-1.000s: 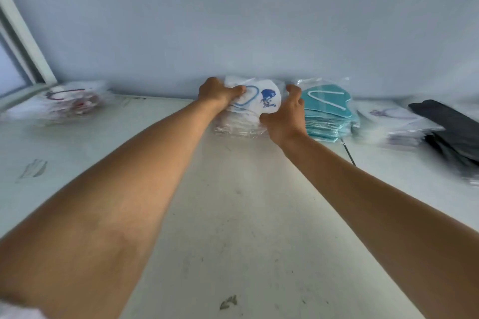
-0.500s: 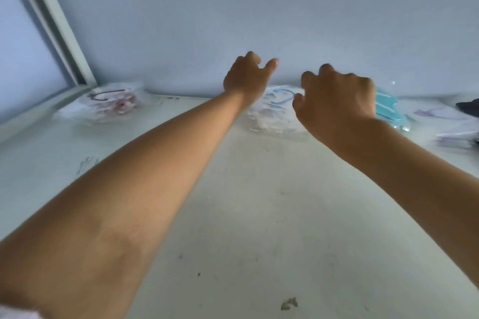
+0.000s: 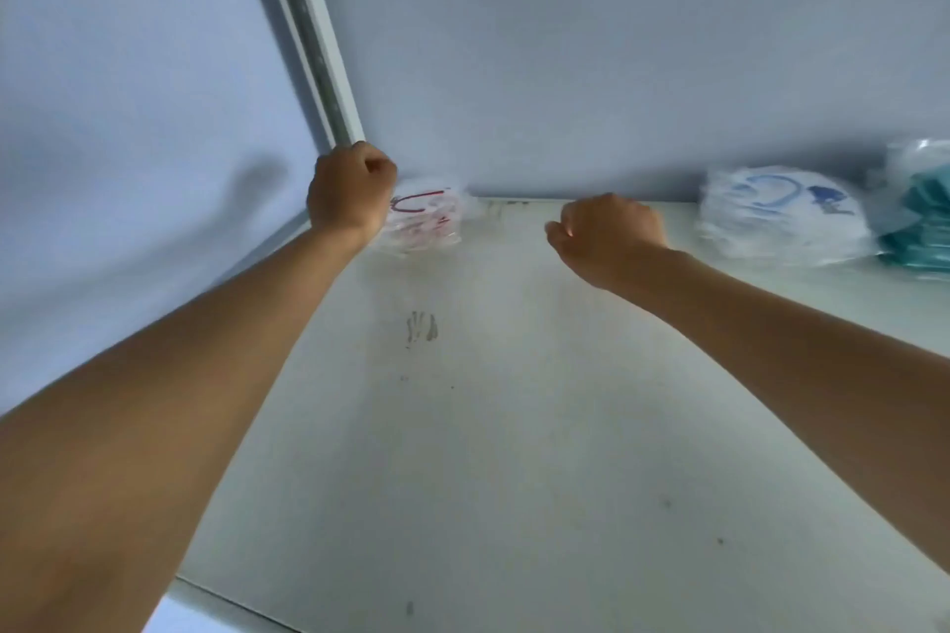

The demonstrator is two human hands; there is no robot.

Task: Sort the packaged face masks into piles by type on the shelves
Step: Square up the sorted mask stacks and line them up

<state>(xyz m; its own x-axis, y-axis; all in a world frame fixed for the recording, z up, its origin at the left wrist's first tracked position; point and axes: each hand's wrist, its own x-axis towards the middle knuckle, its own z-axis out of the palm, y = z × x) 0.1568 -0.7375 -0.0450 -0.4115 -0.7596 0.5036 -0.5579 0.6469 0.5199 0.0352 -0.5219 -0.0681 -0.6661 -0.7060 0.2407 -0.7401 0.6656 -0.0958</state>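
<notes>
While both arms reach out over the white shelf point(image 3: 514, 427), neither grip holds anything. Farthest left, a pale wall panel meets a white upright post point(image 3: 308, 41) that runs down to the shelf's back corner. The left hand point(image 3: 349, 193) sits at the foot of that post, fingers curled into a loose fist, clenched on nothing that can be seen. Just to the right of this grip, and partly hidden behind it, lies the red pile point(image 3: 426, 221): clear packets with red loops and print, resting on the shelf against the back wall. Whether the knuckles touch the packets cannot be told through the blur.

Below that pile, nearer the person, a dark smudge point(image 3: 422, 326) marks the shelf.

Further right, the right hand point(image 3: 606, 234) hovers over bare shelf, its fingers curled under and holding nothing. It is between the piles, apart from both: the red pile lies to its left, and the blue pile point(image 3: 781, 216), white masks in clear packets with blue loops and a blue print, lies to its right against the back wall. Just beyond that, touching or nearly touching it, the teal pile point(image 3: 920, 226) is cut off by the right edge of the view.
</notes>
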